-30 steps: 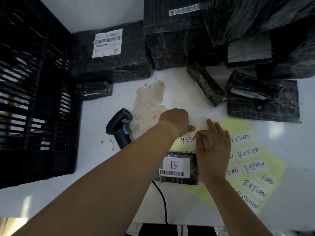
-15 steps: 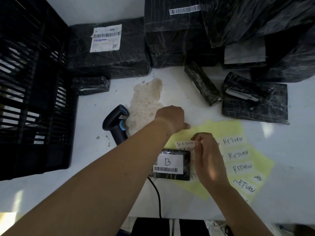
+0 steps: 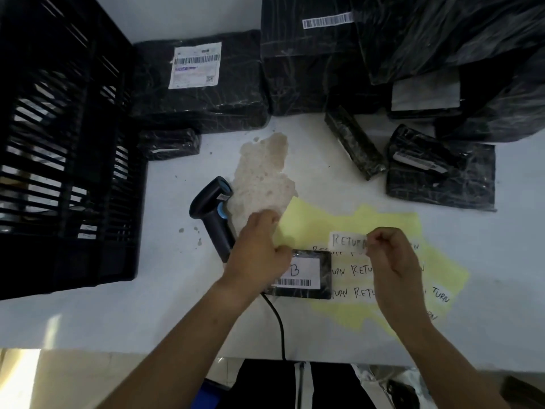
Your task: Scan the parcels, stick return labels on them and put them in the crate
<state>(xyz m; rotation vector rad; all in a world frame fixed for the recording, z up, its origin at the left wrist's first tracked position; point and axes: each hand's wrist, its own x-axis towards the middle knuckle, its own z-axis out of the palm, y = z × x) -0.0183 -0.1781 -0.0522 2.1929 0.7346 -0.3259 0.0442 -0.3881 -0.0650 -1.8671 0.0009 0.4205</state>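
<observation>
Crate (image 3: 67, 160), black and slatted, fills the 9 o'clock side of the table (image 3: 177, 320); wrapped parcels (image 3: 206, 107) crowd 11 to 2 o'clock. Toward 4 o'clock lies the yellow label sheet (image 3: 339, 222), with the small parcel (image 3: 324, 276) marked B over its left edge and the scanner (image 3: 212, 208) near, at that parcel's 10 o'clock. Left hand (image 3: 256, 249) lies over the small parcel's left edge, fingers bent; grip or mere press, I cannot tell. Right hand (image 3: 392, 255) pinches a peeled RETURN label (image 3: 348, 242) by one end, above the sheet. Hanging free, it could curl onto itself or land across the barcode (image 3: 292, 282); so light a parcel may slide.
</observation>
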